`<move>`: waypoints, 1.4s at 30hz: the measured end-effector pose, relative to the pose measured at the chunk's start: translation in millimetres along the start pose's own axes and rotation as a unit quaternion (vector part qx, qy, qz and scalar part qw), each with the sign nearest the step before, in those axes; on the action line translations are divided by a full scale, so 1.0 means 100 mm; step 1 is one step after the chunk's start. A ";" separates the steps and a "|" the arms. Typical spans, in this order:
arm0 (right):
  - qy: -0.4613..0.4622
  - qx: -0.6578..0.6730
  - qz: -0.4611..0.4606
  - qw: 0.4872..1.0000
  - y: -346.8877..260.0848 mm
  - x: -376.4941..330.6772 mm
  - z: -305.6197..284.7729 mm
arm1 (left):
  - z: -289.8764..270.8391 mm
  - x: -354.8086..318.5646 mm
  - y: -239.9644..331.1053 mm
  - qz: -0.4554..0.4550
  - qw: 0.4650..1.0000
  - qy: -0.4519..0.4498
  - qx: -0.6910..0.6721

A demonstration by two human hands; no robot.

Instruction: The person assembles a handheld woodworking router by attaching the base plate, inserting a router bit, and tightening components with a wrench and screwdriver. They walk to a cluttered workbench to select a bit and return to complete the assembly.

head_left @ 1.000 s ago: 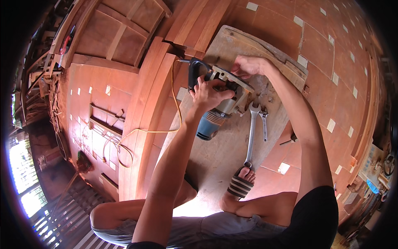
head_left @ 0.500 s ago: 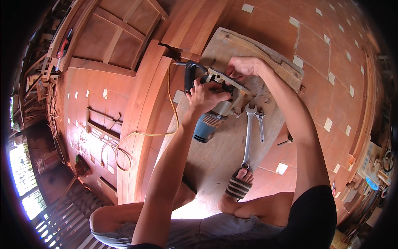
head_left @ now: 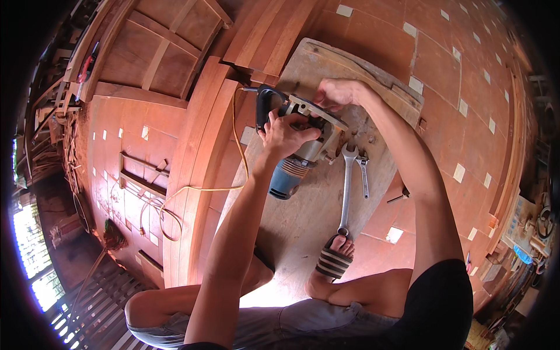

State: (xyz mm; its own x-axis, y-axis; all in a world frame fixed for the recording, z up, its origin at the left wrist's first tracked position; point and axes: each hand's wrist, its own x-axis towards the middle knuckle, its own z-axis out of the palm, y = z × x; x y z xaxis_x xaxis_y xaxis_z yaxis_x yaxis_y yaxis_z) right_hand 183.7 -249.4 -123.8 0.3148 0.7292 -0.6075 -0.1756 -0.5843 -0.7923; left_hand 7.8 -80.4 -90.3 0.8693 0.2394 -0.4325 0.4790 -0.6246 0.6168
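A wood router [head_left: 288, 177] with a blue motor end, metal body and black handle lies on its side on a worn wooden board [head_left: 303, 224]. My left hand [head_left: 284, 133] is wrapped over its body near the base, thumb pointing right. At the flat underside of the router's base plate, my right hand [head_left: 339, 93] has its fingers curled together; what they pinch is hidden. A large combination wrench [head_left: 347, 189] rests on the board to the right of the router, its lower ring end by my sandalled foot [head_left: 338, 256]. Beside it lies a small adjustable wrench [head_left: 365, 175].
An orange cord [head_left: 216, 188] runs from the router's handle across long wooden beams [head_left: 195, 151] on the left. Farther left stands a small wooden frame [head_left: 143, 178] on the tiled floor [head_left: 443, 157]. A panelled wooden piece [head_left: 154, 49] lies at upper left.
The whole view has shifted slightly. My left hand keeps its grip on the router, and my right hand stays at the base plate with its fingers curled a little differently.
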 end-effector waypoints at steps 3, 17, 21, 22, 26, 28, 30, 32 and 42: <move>0.012 -0.065 0.006 0.998 0.08 0.01 -0.04 | 0.03 0.01 0.04 0.007 1.000 -0.002 -0.004; -0.014 -0.182 0.119 0.976 0.05 0.06 -0.07 | 0.03 0.00 0.05 0.005 1.000 -0.007 -0.018; -0.013 -0.091 0.102 0.991 0.00 -0.06 -0.06 | 0.00 -0.02 0.05 -0.008 1.000 -0.011 -0.013; -0.011 -0.067 0.102 0.992 0.02 -0.08 -0.09 | 0.00 -0.01 0.06 -0.005 1.000 -0.010 -0.014; -0.013 -0.127 0.128 0.984 -0.01 -0.02 -0.07 | -0.02 -0.02 0.08 -0.009 1.000 -0.015 0.021; -0.048 -0.067 0.100 0.992 -0.02 -0.03 -0.15 | -0.04 -0.02 0.09 -0.010 0.999 -0.018 0.026; -0.008 -0.097 0.120 0.988 0.03 0.00 -0.09 | -0.03 -0.02 0.11 -0.013 0.999 -0.022 0.024; 0.036 -0.145 0.162 0.975 0.05 0.06 0.00 | -0.03 -0.03 0.11 -0.020 0.999 -0.025 0.022; 0.103 -0.152 0.135 0.974 -0.12 -0.12 0.17 | -0.07 -0.01 0.07 -0.030 0.998 -0.036 0.038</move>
State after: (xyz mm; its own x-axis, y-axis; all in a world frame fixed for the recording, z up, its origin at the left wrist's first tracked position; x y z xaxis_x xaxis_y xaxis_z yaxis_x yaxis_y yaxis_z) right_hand 165.9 -245.3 -108.1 0.4808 0.4664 -0.7425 -0.0035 -0.8457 -0.5336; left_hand 11.0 -79.8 -81.3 0.8265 0.2262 -0.5156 0.5176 -0.6655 0.5377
